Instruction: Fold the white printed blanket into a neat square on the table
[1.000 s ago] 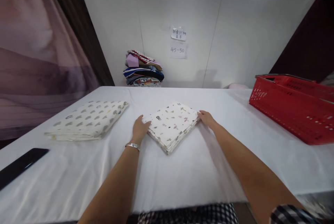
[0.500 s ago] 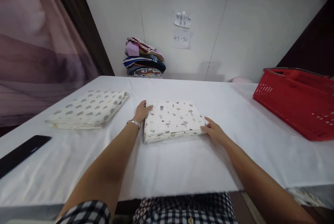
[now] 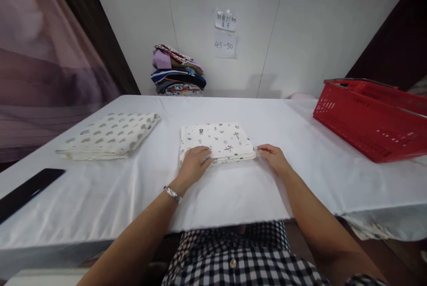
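Note:
A folded white cloth with small printed figures [image 3: 220, 139] lies flat near the middle of the white table [image 3: 233, 192]. My left hand [image 3: 195, 166] rests on its near left corner, fingers curled over the edge. At the cloth's near right corner my right hand [image 3: 273, 156] touches the edge with its fingertips. A silver bracelet [image 3: 172, 194] circles my left wrist.
A second folded cloth with grey spots [image 3: 110, 135] lies to the left. A red plastic basket [image 3: 370, 117] stands at the right. A stack of coloured fabrics [image 3: 178, 77] sits against the far wall under two paper notes [image 3: 225, 32]. A black flat object [image 3: 26, 190] lies at the left edge.
The printed cloth has been turned from a diagonal position to square with the table edge. My left hand moved from its far left corner to its near left corner.

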